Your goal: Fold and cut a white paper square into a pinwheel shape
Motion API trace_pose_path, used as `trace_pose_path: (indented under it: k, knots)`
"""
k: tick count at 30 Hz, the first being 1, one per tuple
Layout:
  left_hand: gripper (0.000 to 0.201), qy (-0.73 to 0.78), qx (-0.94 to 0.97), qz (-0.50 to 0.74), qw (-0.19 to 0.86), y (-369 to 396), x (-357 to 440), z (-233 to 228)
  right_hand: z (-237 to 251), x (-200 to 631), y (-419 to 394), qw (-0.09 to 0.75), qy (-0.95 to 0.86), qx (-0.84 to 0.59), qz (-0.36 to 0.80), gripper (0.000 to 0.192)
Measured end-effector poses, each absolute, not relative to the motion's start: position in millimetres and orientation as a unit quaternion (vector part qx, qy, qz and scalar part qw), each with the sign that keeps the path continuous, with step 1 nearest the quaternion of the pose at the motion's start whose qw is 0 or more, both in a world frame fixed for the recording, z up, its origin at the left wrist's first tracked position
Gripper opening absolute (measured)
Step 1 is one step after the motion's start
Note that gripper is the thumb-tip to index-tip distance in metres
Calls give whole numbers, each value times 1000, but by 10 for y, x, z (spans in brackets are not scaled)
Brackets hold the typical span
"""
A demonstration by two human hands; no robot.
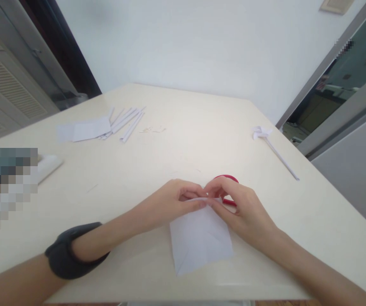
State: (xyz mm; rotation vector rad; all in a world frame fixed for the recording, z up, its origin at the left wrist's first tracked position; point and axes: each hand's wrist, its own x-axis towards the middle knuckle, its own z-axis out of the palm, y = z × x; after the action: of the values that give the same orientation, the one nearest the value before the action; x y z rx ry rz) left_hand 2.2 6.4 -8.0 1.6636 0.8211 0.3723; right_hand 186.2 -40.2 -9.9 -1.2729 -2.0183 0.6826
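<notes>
A white sheet of paper (198, 240) lies on the cream table (176, 144) in front of me. My left hand (173, 202) and my right hand (236, 204) meet at the sheet's far edge, both pinching it with fingertips and lifting that edge a little. A red object (229, 178), partly hidden behind my right hand, lies on the table just beyond the paper. A dark band sits on my left wrist.
Rolled white paper sticks (128, 121) and flat paper sheets (85, 128) lie at the far left. A paper pinwheel on a long stick (273, 148) lies at the right. A white object (47, 165) sits at the left edge beside a blurred patch.
</notes>
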Motion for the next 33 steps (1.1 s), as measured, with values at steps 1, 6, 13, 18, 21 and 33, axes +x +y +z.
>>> trace_pose_path:
  k: [1, 6, 13, 18, 21, 33]
  knots:
    - [25, 356, 709, 168, 585, 52, 24, -51, -96, 1857, -412, 330, -761, -495, 258, 14]
    - [21, 366, 670, 184, 619, 17, 16, 117, -65, 1859, -421, 353, -720, -537, 262, 16]
    - [23, 359, 661, 180, 634, -1, 27, 176, -57, 1859, -396, 382, -727, -519, 235, 7]
    - [25, 347, 677, 211, 614, -2, 39, 91, -74, 1828, -407, 389, -752, -496, 190, 8]
    - [26, 336, 684, 225, 608, 7, 30, -2, -87, 1814, -416, 395, -761, -485, 173, 8]
    - [25, 331, 687, 233, 603, 19, 10, -60, -59, 1818, -422, 430, -760, -466, 141, 9]
